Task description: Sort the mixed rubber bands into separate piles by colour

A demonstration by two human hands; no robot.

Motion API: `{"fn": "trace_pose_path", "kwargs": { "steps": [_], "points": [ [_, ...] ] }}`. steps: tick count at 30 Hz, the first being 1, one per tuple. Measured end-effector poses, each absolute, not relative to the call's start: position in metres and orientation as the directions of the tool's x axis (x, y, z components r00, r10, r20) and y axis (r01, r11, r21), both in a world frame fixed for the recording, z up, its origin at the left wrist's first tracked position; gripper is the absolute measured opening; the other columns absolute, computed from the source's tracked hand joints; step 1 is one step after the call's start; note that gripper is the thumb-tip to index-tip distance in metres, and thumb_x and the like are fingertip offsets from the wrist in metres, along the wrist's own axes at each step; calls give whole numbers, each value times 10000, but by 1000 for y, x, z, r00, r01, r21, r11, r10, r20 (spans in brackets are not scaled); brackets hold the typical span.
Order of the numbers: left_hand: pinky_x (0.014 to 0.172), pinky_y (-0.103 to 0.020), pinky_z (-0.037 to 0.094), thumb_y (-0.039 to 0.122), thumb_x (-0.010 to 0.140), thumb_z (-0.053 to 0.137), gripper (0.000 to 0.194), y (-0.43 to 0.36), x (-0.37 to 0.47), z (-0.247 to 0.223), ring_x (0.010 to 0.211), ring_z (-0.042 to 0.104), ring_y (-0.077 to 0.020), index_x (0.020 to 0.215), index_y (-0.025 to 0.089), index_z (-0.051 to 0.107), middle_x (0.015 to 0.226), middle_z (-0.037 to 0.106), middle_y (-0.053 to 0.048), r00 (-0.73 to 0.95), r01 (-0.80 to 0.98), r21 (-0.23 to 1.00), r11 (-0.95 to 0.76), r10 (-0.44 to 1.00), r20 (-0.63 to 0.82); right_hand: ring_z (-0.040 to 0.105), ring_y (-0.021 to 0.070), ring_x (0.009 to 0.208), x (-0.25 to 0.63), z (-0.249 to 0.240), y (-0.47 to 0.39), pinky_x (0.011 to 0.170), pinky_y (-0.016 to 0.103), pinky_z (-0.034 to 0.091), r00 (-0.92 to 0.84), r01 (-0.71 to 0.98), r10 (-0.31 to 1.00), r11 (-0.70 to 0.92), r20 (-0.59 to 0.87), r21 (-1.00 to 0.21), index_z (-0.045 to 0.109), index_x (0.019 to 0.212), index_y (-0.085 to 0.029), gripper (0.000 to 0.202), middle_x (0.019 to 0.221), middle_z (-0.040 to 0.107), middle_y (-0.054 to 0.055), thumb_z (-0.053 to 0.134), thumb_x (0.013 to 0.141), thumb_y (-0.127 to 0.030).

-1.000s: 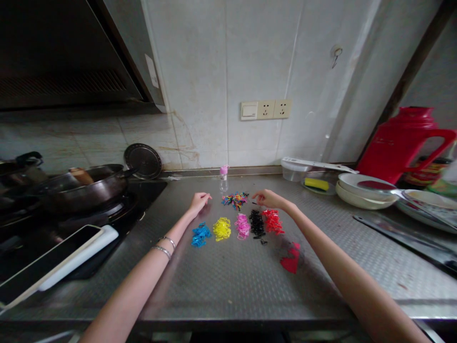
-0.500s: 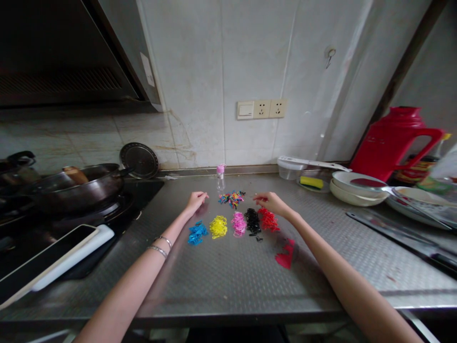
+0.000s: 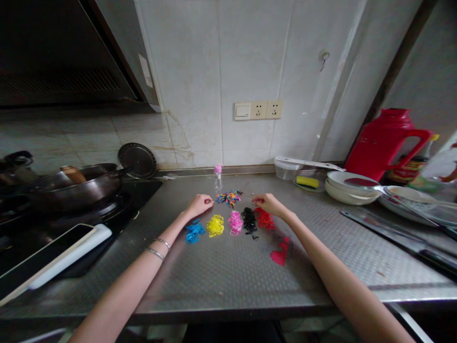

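A mixed pile of small coloured bands (image 3: 229, 198) lies on the metal counter. Just left of it is my left hand (image 3: 202, 205), thumb and finger pinched together; anything between them is too small to make out. My right hand (image 3: 266, 203) is right of the pile, above the red bands (image 3: 264, 219), with its fingertips drawn together and their contents unclear. In a row nearer me lie blue bands (image 3: 194, 231), yellow bands (image 3: 215, 226), pink bands (image 3: 235, 223) and black bands (image 3: 249, 220). Behind the mixed pile stands a small pink-capped bottle (image 3: 218, 177).
A torn red piece (image 3: 280, 253) lies near my right forearm. On the left are a pan (image 3: 82, 188) on the stove and a white-edged device (image 3: 71, 262). To the right are a knife (image 3: 385, 233), bowls (image 3: 352, 190), a yellow sponge (image 3: 307, 182) and a red jug (image 3: 382, 143).
My left hand has moved slightly closer to the mixed pile and its fingers have curled into a rounder pinch. The whole view has shifted slightly; my right hand stays over the red bands.
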State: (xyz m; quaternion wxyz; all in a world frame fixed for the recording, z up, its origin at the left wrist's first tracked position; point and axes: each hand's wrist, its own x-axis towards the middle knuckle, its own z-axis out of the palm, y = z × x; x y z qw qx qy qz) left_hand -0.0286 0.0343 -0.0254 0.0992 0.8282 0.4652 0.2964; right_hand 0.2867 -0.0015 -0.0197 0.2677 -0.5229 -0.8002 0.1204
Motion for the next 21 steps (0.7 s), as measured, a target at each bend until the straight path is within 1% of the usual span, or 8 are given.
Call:
{"fn": "trace_pose_path", "kwargs": {
  "steps": [2,4,7,10,14,21],
  "points": [
    [570,-215,327,312,682,536,207,32,-25,-23,583,494,-122,729,173,682,660,620,-36,433,718,398,-570,815,386,585,132,685,287,-20,-2,646,197,415,-311,771,897,431,313,-469,666,882,-165,282,755,670,31,465,685,-147],
    [571,-215,325,315,678,545,203,30,-21,-21,593,494,-126,739,179,684,670,618,-36,449,726,381,-572,815,366,585,135,687,287,-20,-3,641,200,414,-315,775,894,437,319,-458,665,889,-162,287,754,669,36,459,688,-153],
    [570,-216,322,315,679,548,197,27,-14,-20,598,493,-128,740,186,683,679,613,-36,450,735,370,-568,817,359,584,138,695,287,-19,-3,639,203,412,-319,786,890,440,325,-433,665,892,-161,289,757,668,41,455,693,-159],
    [559,-218,312,319,680,546,192,25,-6,-21,594,490,-131,712,183,678,671,611,-36,415,761,364,-537,834,365,582,135,697,287,-19,-3,644,201,412,-311,801,900,421,307,-425,664,891,-173,279,764,667,37,465,696,-170],
    [541,-221,298,312,682,536,193,26,0,-21,591,490,-135,698,183,677,665,615,-38,362,787,379,-486,862,354,581,137,705,287,-19,-4,647,203,412,-302,815,904,410,302,-410,663,894,-185,274,771,664,35,467,703,-187],
    [534,-224,303,274,648,552,154,29,5,-20,576,491,-137,662,184,677,640,619,-36,284,787,444,-429,890,357,586,138,726,287,-17,-5,668,202,414,-301,821,910,399,284,-408,664,902,-187,292,805,667,36,457,697,-166]
  ]
}}
